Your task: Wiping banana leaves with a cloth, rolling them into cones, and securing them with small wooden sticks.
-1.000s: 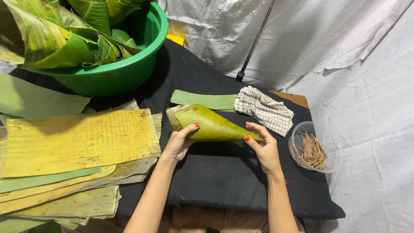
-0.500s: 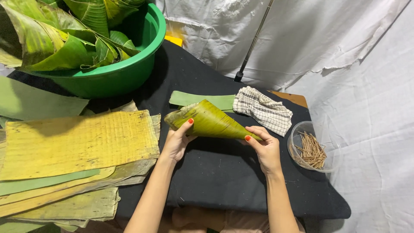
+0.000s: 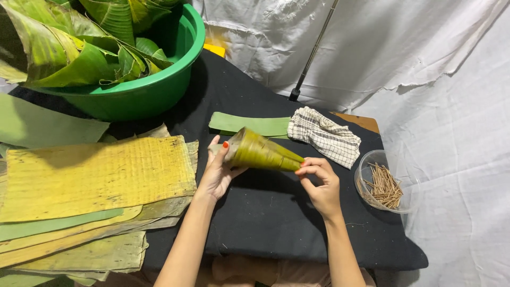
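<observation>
Both hands holding leaf cone (image 3: 260,152) above black table (image 3: 276,218). Left hand (image 3: 217,172) fingers wrapping wide end, right hand (image 3: 320,183) fingertips pinching tip. Best keeping tip pinched tight, overlap snug while rolling, sticks (image 3: 383,186) nearby.

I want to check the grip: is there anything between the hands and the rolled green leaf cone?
Nothing visible: the left hand cups the wide end of the rolled green leaf cone and the right hand pinches its tip directly.

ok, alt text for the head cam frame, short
Two bare hands, left hand and right hand, hold a rolled green leaf cone over a black table. Nearby: stacked leaf sheets, a green tub of leaves, a checked cloth, a bowl of sticks.
</observation>
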